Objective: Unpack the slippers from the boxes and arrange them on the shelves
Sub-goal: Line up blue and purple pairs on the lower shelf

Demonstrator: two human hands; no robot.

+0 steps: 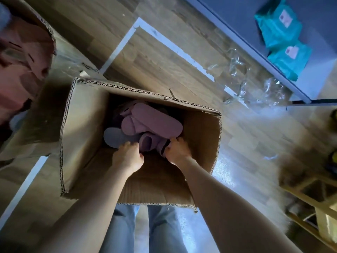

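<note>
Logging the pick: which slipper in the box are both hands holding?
The purple slipper nearest the person, strap up, gripped between left hand and right hand; the paler slippers behind it lie sole-up.

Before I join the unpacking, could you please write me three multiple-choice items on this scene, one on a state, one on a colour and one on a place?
1. The cardboard box is:
A taped shut
B open at the top
C flattened

2. The slippers in it are:
A lilac
B green
C black

3. The two teal packages lie:
A in the box
B on the grey shelf
C on a chair

Answers:
1 B, its walls stand up and the inside shows.
2 A, the soles and straps are pale purple.
3 B, they sit side by side on the grey board at the upper right.
</note>
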